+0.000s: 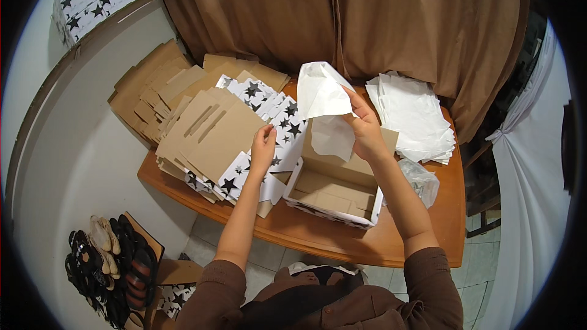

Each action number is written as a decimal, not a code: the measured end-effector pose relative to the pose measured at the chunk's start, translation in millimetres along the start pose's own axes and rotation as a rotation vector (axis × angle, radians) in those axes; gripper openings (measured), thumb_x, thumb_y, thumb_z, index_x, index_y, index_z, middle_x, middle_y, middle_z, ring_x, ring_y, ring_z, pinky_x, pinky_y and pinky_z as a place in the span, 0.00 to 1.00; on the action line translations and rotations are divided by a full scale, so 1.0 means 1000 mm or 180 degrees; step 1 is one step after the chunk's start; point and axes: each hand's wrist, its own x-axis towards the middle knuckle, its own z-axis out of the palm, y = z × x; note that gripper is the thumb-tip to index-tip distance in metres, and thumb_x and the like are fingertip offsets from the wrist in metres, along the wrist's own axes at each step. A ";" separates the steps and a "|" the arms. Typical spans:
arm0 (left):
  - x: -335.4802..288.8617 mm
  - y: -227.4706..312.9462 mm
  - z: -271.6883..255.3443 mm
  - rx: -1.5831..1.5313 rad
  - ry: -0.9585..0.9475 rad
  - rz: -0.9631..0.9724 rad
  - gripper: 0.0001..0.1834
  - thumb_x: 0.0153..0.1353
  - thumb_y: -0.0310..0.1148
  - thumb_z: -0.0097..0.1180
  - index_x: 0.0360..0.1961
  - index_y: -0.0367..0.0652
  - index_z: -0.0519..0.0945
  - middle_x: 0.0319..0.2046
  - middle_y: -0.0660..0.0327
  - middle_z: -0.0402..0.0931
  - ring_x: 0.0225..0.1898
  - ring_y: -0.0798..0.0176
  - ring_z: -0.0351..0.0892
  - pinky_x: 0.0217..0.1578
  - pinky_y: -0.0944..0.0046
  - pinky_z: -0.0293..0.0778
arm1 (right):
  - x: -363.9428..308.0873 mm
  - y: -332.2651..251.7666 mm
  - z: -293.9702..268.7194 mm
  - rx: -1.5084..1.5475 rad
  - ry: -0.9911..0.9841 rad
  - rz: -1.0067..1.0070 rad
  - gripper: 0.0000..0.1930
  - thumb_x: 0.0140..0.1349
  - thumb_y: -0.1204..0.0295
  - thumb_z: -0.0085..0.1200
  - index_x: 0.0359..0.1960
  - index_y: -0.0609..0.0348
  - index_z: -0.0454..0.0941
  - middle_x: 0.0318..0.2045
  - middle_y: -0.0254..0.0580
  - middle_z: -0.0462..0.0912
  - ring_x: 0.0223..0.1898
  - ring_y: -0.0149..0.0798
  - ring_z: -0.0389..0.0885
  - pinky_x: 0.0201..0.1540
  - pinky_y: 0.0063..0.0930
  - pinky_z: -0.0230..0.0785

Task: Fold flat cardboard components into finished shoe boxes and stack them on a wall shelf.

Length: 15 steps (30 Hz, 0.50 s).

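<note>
Right hand [365,127] is up above the open box [333,192], fingers closed in a pinch on a white sheet of tissue paper [323,95]; the sheet stands raised and crumpled, its upper part lifted toward the far side, its lower part hanging down over the box's tall back flap; left hand [263,146] sits lower and to the left, fingers curled together with the fingertips bunched; whether it grips anything I cannot tell, though it hovers right over the star-printed flat cartons [269,107]. The box stands on the wooden table [318,235], near the front edge, plain brown inside, white with black stars outside; just left of it lies the spread of flat cartons, some brown side up [208,131]; a further pile of brown card [156,82] rests far left. Far right, a stack of white tissue sheets [413,116] lies on the table; a clear plastic bag [422,180] sits just right of the box, touching or nearly so; brown curtain [367,18] hangs behind; shoes [113,263] on the floor, near left.
</note>
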 end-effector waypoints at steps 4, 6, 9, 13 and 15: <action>0.003 -0.007 -0.035 -0.0194 -0.0292 -0.0491 0.26 0.66 0.48 0.45 0.56 0.41 0.70 0.49 0.59 0.72 0.48 0.65 0.72 0.48 0.65 0.66 | -0.005 0.008 0.020 0.0361 -0.0091 0.0055 0.26 0.62 0.76 0.51 0.63 0.56 0.62 0.55 0.36 0.71 0.54 0.30 0.70 0.56 0.27 0.63; 0.002 -0.008 -0.045 -0.0238 -0.0371 -0.0546 0.28 0.66 0.51 0.44 0.58 0.42 0.69 0.51 0.60 0.71 0.50 0.64 0.71 0.48 0.63 0.66 | -0.009 0.008 0.021 0.0471 -0.0024 0.0105 0.27 0.61 0.76 0.52 0.63 0.56 0.62 0.55 0.36 0.72 0.54 0.31 0.71 0.55 0.28 0.65; 0.002 -0.009 -0.051 -0.0328 -0.0560 -0.0774 0.31 0.65 0.54 0.43 0.60 0.42 0.66 0.55 0.58 0.68 0.54 0.63 0.68 0.51 0.60 0.64 | -0.018 0.008 0.016 0.0605 0.0221 0.0201 0.27 0.60 0.75 0.53 0.62 0.55 0.62 0.53 0.35 0.73 0.52 0.32 0.72 0.54 0.30 0.66; 0.003 -0.016 -0.054 -0.0535 -0.0699 -0.1103 0.37 0.63 0.58 0.44 0.64 0.42 0.60 0.58 0.57 0.64 0.58 0.60 0.64 0.55 0.55 0.60 | -0.042 0.009 -0.011 0.0564 0.0733 0.0355 0.26 0.59 0.77 0.52 0.61 0.56 0.63 0.50 0.37 0.75 0.49 0.32 0.75 0.53 0.29 0.68; 0.002 -0.011 -0.049 -0.0622 -0.0740 -0.1205 0.39 0.62 0.59 0.46 0.65 0.43 0.57 0.59 0.57 0.63 0.59 0.60 0.62 0.57 0.52 0.58 | -0.061 0.012 -0.033 0.0393 0.1100 0.0390 0.24 0.58 0.76 0.54 0.57 0.59 0.66 0.47 0.39 0.77 0.45 0.33 0.76 0.49 0.27 0.70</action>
